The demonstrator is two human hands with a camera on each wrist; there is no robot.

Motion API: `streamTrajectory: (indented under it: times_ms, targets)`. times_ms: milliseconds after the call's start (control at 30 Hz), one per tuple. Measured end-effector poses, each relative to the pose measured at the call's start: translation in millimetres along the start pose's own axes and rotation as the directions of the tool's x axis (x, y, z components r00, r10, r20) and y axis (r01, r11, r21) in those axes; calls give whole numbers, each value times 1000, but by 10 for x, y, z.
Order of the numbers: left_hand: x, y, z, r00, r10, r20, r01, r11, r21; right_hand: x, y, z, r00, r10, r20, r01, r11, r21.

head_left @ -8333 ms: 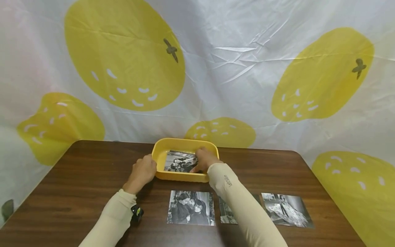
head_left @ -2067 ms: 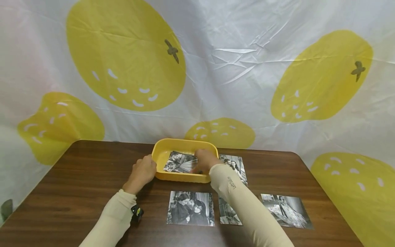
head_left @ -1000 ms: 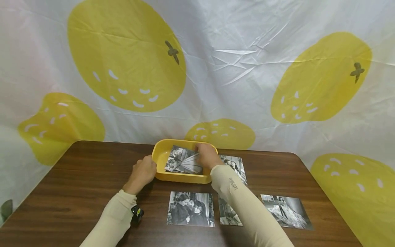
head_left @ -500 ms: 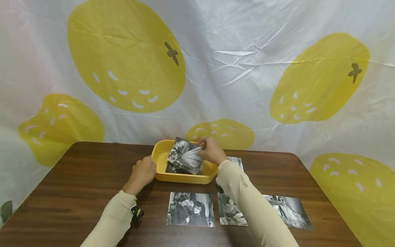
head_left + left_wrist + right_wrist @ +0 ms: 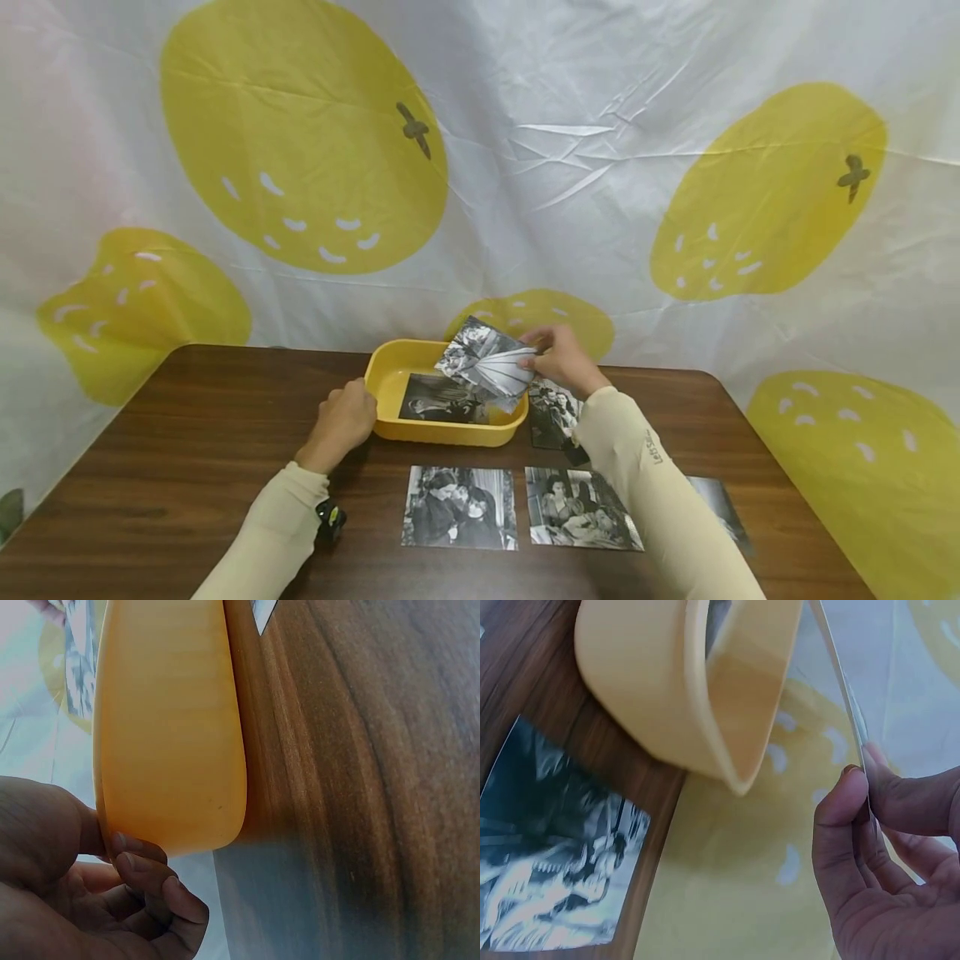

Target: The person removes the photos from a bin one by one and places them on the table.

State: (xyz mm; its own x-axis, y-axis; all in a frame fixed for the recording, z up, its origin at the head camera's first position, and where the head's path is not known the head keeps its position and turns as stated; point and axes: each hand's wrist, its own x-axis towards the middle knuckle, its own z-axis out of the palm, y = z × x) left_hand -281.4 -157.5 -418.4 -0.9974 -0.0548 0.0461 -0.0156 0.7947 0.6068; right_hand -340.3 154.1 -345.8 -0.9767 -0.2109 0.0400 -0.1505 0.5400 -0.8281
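My right hand (image 5: 564,360) pinches the right edge of a black-and-white photo (image 5: 486,363), tilted and raised over the right end of a yellow bin (image 5: 442,432). The right wrist view shows that photo edge-on between thumb and fingers of the right hand (image 5: 889,847). At the bin's left end my left hand (image 5: 345,417) grips the rim. In the left wrist view, thumb and curled fingers of the left hand (image 5: 112,892) pinch the corner of the yellow bin (image 5: 172,727). Inside the bin lies a darker photo (image 5: 438,400), partly covered by the lifted one.
On the brown wooden table (image 5: 225,433), one photo (image 5: 551,412) lies against the bin's right side. In front lie a photo of a group (image 5: 459,510), another photo (image 5: 573,508) and a third photo (image 5: 716,500) mostly behind my right sleeve. A lemon-print cloth (image 5: 525,208) hangs behind.
My right hand has lifted the photo up and rightward out of the bin, uncovering the darker one. A photo now lies right of the bin where none lay 8.3 s ago. The left hand stays put.
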Motion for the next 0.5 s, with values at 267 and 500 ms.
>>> streamTrajectory:
  times_ms: [267, 500]
  targets:
    - [17, -8, -2, 1000, 3, 4, -3, 1000, 18, -152, 227, -391, 998, 59, -30, -60, 998, -29]
    - [10, 3, -9, 1000, 3, 10, -3, 1000, 20, -363, 521, -784, 991, 114, -67, -115, 993, -11]
